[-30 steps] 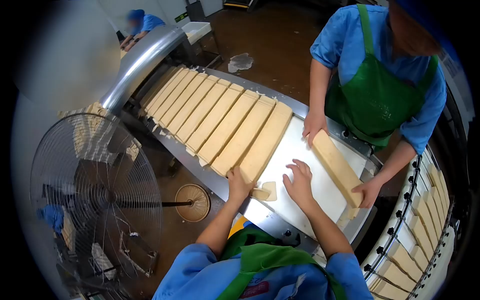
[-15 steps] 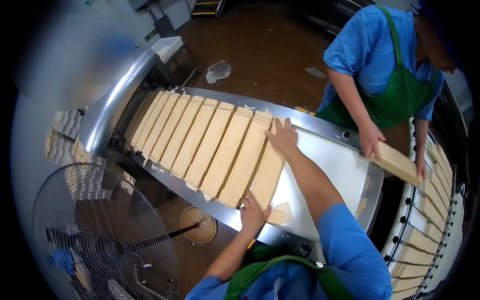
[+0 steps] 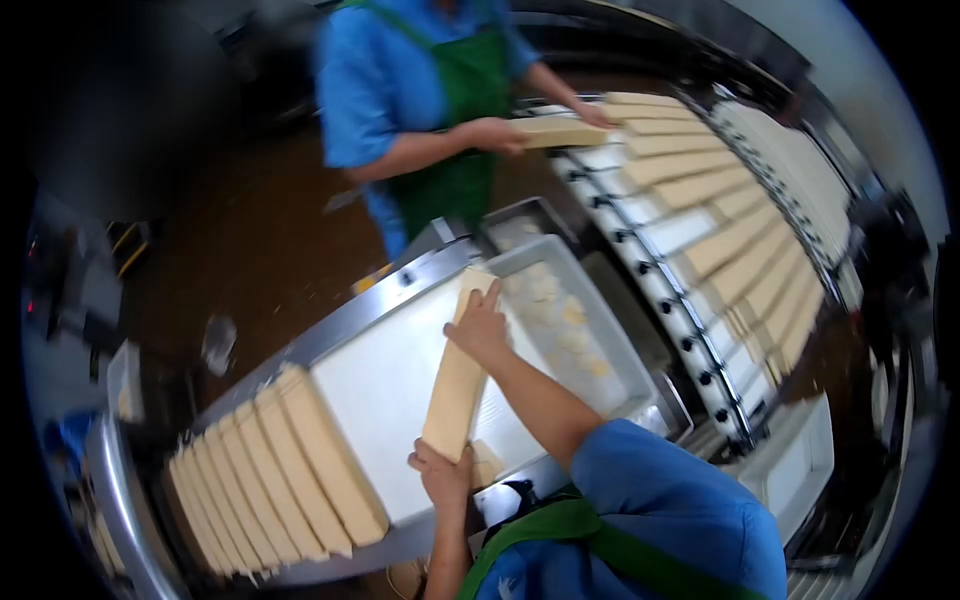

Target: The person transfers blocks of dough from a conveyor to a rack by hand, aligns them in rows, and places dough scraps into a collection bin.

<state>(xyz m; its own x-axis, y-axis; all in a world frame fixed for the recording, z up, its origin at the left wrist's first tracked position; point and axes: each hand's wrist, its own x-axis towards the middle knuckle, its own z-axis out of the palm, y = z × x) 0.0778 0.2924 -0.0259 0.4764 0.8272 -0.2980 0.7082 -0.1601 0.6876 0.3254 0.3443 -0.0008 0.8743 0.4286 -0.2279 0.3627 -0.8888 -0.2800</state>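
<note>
A long pale slab (image 3: 452, 400), which looks like dough, lies slanted over the white belt (image 3: 370, 400), held between both my hands. My left hand (image 3: 442, 474) grips its near end. My right hand (image 3: 481, 325) is closed around its far part, fingers over the top and side. A small pale scrap (image 3: 486, 464) sits beside the near end. Several more dough slabs (image 3: 325, 460) lie side by side at the left of the belt, apart from my hands.
A grey bin (image 3: 625, 345) with pale scraps stands at the belt's end. Beyond it, another conveyor (image 3: 690, 290) carries more slabs. Across from me, a co-worker (image 3: 430, 110) in a green apron holds a slab over it. A white tub (image 3: 800, 460) stands at right.
My view has turned right. The end slab has come away from the row and moved right along the belt in my hands. The co-worker's slab is now over the other conveyor's edge.
</note>
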